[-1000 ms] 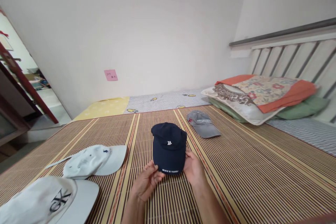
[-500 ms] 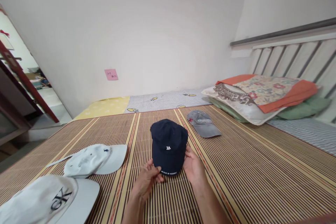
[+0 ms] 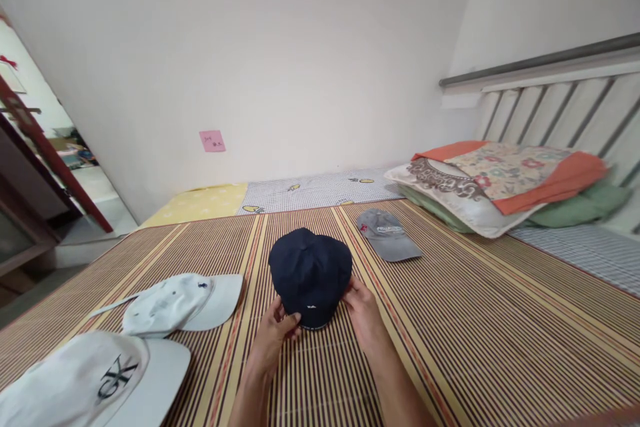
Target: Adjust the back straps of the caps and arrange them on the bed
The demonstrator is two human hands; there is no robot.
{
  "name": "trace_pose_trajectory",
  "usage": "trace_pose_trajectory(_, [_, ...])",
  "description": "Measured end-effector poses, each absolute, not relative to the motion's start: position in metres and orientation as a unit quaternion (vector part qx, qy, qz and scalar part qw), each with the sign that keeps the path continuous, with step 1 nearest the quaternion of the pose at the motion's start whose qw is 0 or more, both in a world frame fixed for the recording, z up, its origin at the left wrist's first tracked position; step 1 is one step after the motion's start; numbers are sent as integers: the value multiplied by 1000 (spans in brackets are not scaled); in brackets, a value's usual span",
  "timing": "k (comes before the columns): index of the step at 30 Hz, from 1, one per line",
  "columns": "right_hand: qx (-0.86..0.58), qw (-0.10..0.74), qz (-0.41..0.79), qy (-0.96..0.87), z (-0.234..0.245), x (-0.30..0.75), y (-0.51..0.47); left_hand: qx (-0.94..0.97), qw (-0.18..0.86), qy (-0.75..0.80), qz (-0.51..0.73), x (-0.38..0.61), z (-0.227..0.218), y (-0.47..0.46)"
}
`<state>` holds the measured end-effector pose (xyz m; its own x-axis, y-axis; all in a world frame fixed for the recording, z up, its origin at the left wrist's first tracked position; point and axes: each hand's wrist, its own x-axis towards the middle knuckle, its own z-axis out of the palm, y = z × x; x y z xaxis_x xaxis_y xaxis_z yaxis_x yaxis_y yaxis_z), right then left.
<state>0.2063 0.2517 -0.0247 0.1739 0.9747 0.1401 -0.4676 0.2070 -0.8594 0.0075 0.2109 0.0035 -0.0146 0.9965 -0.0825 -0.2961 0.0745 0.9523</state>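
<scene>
The navy cap [image 3: 307, 267] is held, not yet released, by the left hand [image 3: 276, 330] at its brim and the right hand [image 3: 364, 310] at its side; a lettered white cap [image 3: 75, 370] and a strapped white cap [image 3: 167, 303] are laid to their left, a grey cap [image 3: 387, 233] beyond.

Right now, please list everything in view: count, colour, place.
navy cap: 1, navy, centre
grey cap: 1, grey, behind-right
white caps: 2, white, near-left
striped mat: 1, brown, beneath
yellow cloth: 1, yellow, back-left
checked fabric: 2 areas, pale, back/right
bedding pile: 1, multicoloured, right
slatted panel: 1, white, right
rail: 1, grey, right
walls: 2, white, back/right
note: 1, pink, on wall
door: 1, red, left
left grip: 1, bare, navy cap's left
right grip: 1, bare, navy cap's right
</scene>
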Motion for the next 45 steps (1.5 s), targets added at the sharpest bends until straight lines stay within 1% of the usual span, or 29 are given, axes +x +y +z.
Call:
trace_pose_trajectory(5, [-348, 683, 519, -377, -29, 203, 258, 396, 547, 453, 583, 6, -5, 213])
trace_pose_trajectory(12, [-418, 702, 415, -400, -39, 199, 263, 392, 489, 432, 649, 5, -8, 215])
trace_pose_trajectory(14, [-419, 706, 400, -407, -37, 199, 260, 373, 512, 410, 656, 5, -5, 216])
trace_pose_trajectory(17, [-423, 709, 371, -425, -30, 199, 253, 309, 604, 347, 648, 3, 2, 217])
trace_pose_trajectory(19, [-414, 709, 366, -437, -25, 198, 251, 264, 646, 301, 650, 0, 4, 217])
trace_pose_trajectory(22, [-380, 707, 413, -430, -23, 199, 252, 225, 678, 243, 656, -6, 4, 217])
trace_pose_trajectory(26, [-377, 692, 473, -394, -29, 202, 255, 200, 687, 209, 666, -11, -2, 216])
trace_pose_trajectory(29, [-372, 679, 518, -364, -30, 204, 254, 164, 687, 222, 672, -9, -5, 217])
trace_pose_trajectory(33, [-345, 668, 565, -340, -19, 205, 246, 97, 666, 290, 680, -4, -2, 217])
trace_pose_trajectory(37, [-333, 654, 602, -316, -12, 207, 243, 104, 671, 344, 648, 1, 4, 215])
trace_pose_trajectory(41, [-387, 636, 596, -302, -26, 209, 250, 133, 667, 388, 622, 1, 0, 218])
trace_pose_trajectory(45, [-416, 633, 574, -309, -45, 209, 258, 184, 628, 446, 610, -7, -7, 223])
